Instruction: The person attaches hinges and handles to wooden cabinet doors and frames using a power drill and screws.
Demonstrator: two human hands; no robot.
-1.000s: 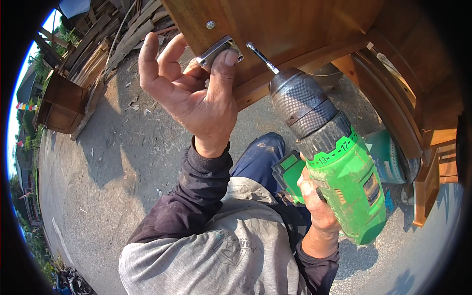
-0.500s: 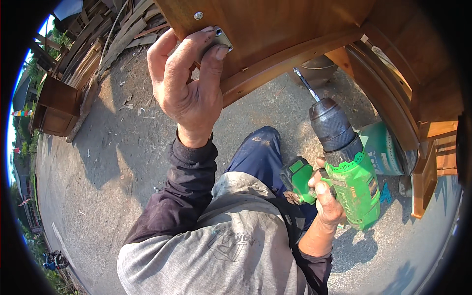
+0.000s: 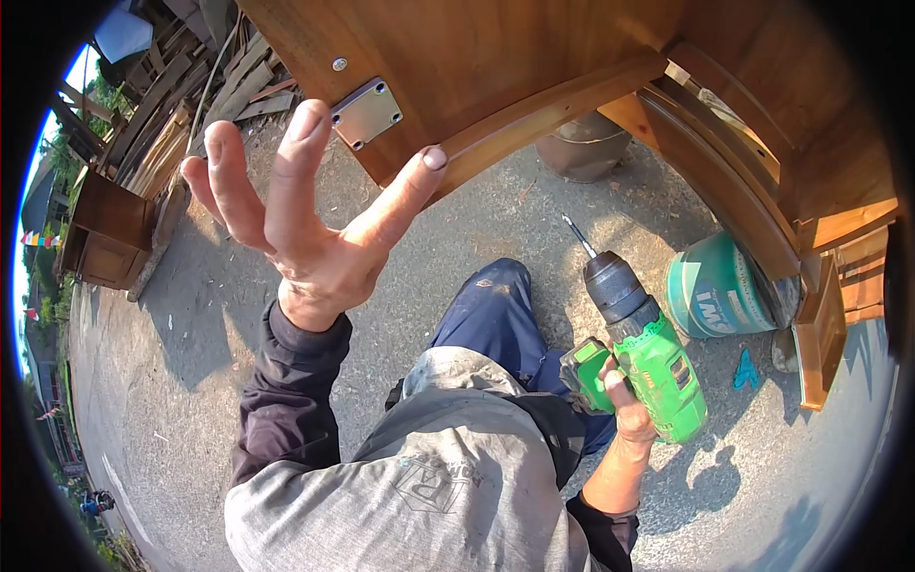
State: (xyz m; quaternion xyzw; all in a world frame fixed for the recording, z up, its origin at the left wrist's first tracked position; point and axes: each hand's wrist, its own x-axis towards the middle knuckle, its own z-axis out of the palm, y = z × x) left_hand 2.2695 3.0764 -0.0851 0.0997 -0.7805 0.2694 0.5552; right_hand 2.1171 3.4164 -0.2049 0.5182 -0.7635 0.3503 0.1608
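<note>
My left hand [image 3: 319, 229] is open, fingers spread, just below a square metal plate [image 3: 368, 112] with holes at its corners. The plate lies against a brown wooden panel [image 3: 496, 67], near its corner and edge. A round metal screw head or stud [image 3: 339, 65] sits in the wood beside the plate. Down at my right side, my right hand [image 3: 629, 405] is wrapped round the handle of a green cordless drill [image 3: 658, 381]. Its black chuck holds a driver bit [image 3: 579, 235], which points up and away from the plate.
The panel joins curved wooden rails [image 3: 724, 181] at the right. Under them stand a green bucket [image 3: 715, 286] and a dark round pot [image 3: 583, 148]. A blue scrap [image 3: 745, 370] lies on the concrete. A small wooden cabinet [image 3: 107, 229] and stacked planks [image 3: 172, 124] are at the left.
My left hand has let go of the metal plate and drawn back down and left, its fingers spreading. The drill has shifted slightly left and down in my right hand.
</note>
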